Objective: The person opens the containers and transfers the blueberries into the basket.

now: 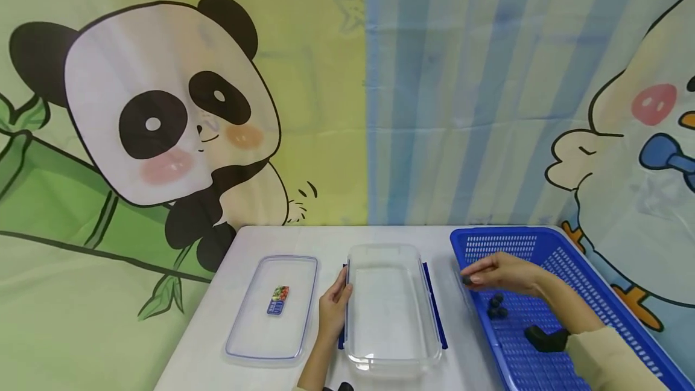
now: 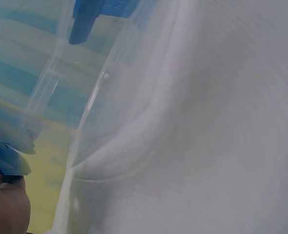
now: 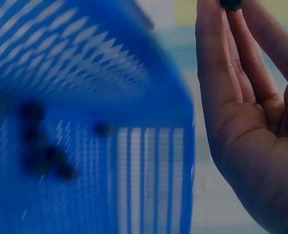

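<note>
A clear plastic food box (image 1: 393, 306) stands on the table with blue side latches folded out. At its left side my left hand (image 1: 333, 309) holds the latch edge; in the left wrist view, the curled fingers (image 2: 7, 204) show beside a blue latch (image 2: 5, 156). My right hand (image 1: 507, 273) is over the left rim of a blue basket (image 1: 543, 358). Its fingertips pinch a small dark round berry-like ball (image 3: 231, 4). Several similar dark balls (image 1: 496, 306) lie in the basket, blurred in the right wrist view.
The box's clear lid (image 1: 250, 336), with a printed label (image 1: 278, 300), lies flat to the left of the box. All of this is on a white table (image 1: 206, 343). A cartoon-printed curtain (image 1: 326, 107) hangs right behind the table's far edge.
</note>
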The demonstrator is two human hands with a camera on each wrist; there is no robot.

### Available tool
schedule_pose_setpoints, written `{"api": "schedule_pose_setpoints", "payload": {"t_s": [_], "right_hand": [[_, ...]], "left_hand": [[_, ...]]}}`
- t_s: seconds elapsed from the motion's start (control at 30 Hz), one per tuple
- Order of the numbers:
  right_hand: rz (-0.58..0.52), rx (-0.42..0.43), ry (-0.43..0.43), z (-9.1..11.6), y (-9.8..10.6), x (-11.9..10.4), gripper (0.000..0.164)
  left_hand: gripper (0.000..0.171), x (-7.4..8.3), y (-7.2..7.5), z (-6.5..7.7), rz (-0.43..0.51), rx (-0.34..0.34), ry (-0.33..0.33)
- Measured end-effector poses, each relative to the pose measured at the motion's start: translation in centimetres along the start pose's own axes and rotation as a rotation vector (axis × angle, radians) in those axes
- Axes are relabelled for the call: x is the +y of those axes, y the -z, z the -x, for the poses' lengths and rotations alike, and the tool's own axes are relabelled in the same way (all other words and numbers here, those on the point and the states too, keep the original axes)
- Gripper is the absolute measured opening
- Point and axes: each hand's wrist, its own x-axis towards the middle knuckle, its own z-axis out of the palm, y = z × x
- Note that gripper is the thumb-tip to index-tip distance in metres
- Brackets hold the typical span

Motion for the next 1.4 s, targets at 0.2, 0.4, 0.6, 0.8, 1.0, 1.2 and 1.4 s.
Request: {"api": "schedule_pose_setpoints", "payload": {"t_s": [0.2,0.4,0.6,0.8,1.0,1.2,1.4], "right_hand": [[-0.128,-0.088,0.003,5.4,2.4,3.6,0.030],[-0.206,-0.134,-0.059,6.0,3.5,6.9,0.030],[-0.233,-0.147,-0.116,5.6,3.9,8.9,0.029],[-0.275,-0.176,-0.132,5.5,3.9,9.5,0.029],[-0.281,-0.168,-0.137,5.6,4.2,9.2,0.030],[-0.305,-0.173,-0.103,5.4,3.9,8.5,0.031],[-0.311,-0.179,0.008,3.9,2.5,5.5,0.032]], "left_hand": [[0.040,-0.7,1.0,0.0,-0.016,0.005,-0.144],[0.042,-0.3,1.8,-0.3,-0.021,0.028,-0.130],[0.042,0.2,2.2,-0.1,0.001,0.031,-0.033],[0.042,0.2,2.6,-0.1,0.002,0.025,-0.021],[0.043,0.5,2.4,-0.1,0.032,0.035,-0.003],[0.045,0.5,2.1,0.0,0.046,0.025,-0.011],[0.044,1.0,2.1,0.0,0.035,0.015,0.005]]}}
